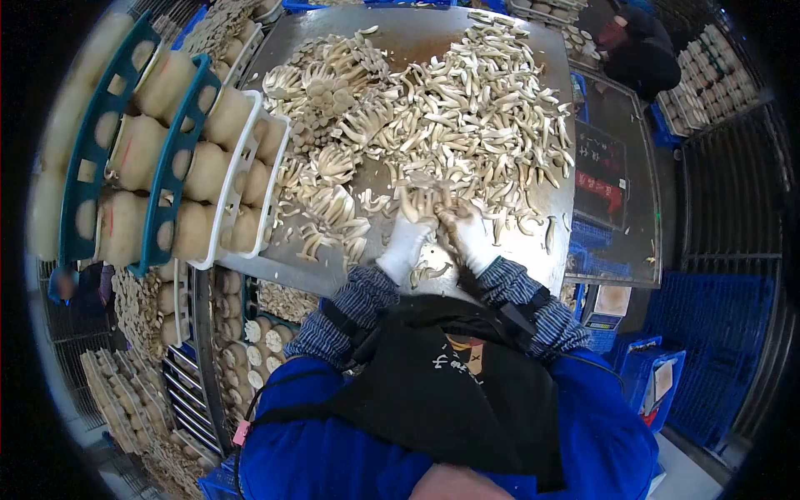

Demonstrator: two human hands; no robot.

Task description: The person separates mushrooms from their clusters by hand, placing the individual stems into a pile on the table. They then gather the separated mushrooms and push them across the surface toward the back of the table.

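Observation:
In the head view, my left hand (406, 244), in a white glove, is closed around the lower part of a small mushroom cluster (419, 200). My right hand (473, 242), gloved too, grips some brownish mushroom stems (450, 218) just beside it. Both hands are close together over the near edge of the metal table (533, 271). A few loose mushroom pieces (427, 273) lie between my wrists. Beyond my hands spreads a big heap of separated mushrooms (479, 108). Whole mushroom clumps (329, 87) are piled to its left. My fingertips are partly hidden among the stems.
Teal racks (171, 162) and a white rack (236, 179) of mushroom bottles stand against the table's left side. A dark side table (637, 158) and blue crates (708, 350) are on the right. Another person (642, 50) is bent over at the upper right.

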